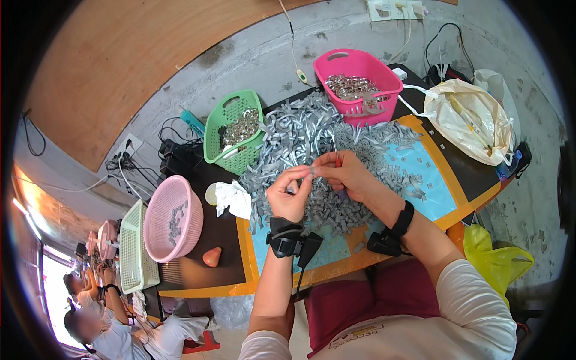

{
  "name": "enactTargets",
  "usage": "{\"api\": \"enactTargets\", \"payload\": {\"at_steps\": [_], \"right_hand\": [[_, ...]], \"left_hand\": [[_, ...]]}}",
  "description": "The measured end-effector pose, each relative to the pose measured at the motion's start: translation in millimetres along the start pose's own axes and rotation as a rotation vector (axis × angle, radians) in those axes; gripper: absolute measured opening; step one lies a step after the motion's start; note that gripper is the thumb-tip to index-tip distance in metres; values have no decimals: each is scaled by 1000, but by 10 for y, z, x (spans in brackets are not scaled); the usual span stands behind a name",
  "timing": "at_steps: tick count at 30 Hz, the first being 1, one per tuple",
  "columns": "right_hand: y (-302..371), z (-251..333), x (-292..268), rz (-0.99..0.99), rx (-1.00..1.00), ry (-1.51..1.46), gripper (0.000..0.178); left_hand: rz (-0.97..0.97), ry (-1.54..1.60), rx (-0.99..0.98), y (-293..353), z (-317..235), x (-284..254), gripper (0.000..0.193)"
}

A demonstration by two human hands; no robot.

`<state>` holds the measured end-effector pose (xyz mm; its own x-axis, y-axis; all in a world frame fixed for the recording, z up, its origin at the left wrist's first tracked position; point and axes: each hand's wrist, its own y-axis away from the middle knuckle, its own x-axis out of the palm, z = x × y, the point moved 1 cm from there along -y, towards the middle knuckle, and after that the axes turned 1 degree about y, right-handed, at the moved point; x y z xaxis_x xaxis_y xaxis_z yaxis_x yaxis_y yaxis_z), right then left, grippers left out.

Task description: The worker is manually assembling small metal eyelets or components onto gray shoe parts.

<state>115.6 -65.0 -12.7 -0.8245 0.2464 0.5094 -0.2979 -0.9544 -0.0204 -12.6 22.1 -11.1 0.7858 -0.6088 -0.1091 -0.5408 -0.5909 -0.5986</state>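
Observation:
My left hand and my right hand meet fingertip to fingertip over a large heap of grey strips. Between them is a small grey strip, pinched by the left thumb and forefinger; the right fingertips touch it too. Something small and red shows among the right fingers, with a thin metal tip beyond it; its kind is mostly hidden. Short grey pieces lie piled under and around both hands. Each wrist wears a black strap with a small black box.
Behind the heap stand a green basket and a pink basket, both holding shiny metal parts. At left are a light pink basket, a white cloth and a reddish object. A white bag lies right. Other people sit far left.

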Motion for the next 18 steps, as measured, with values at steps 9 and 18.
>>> {"api": "enactTargets", "payload": {"at_steps": [9, 18], "right_hand": [[42, 127, 77, -52, -73, 257, 18], [31, 2, 93, -51, -85, 85, 17]], "left_hand": [[94, 255, -255, -22, 34, -76, 9], [-6, 260, -242, 6, 4, -58, 11]]}}
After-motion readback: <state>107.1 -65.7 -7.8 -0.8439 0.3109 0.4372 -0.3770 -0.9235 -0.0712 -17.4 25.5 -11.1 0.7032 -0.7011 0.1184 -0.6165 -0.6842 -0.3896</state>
